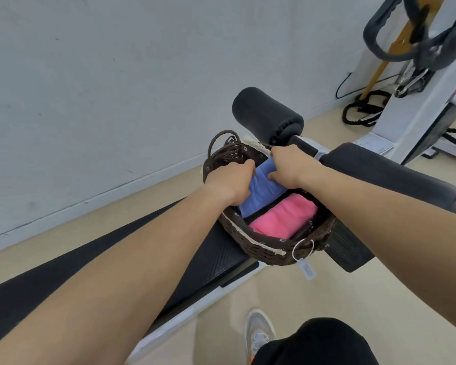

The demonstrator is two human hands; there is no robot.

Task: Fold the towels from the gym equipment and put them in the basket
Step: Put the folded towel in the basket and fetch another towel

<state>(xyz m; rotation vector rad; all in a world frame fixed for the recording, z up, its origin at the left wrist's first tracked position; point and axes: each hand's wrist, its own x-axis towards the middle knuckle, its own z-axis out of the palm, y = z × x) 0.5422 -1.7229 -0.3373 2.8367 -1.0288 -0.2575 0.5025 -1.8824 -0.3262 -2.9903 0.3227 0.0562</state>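
Note:
A dark brown woven basket with a patterned liner sits on the black padded bench. A folded pink towel lies in its near compartment. A folded blue towel lies in the far compartment. My left hand grips the blue towel's left edge, fingers curled over it. My right hand holds its far right end, thumb pressed on the cloth. Both hands reach down inside the basket.
A black foam roller pad stands just behind the basket and a grey padded cushion to its right. An exercise bike and resistance bands fill the far right. A white wall runs along the left. My shoe rests on the beige floor.

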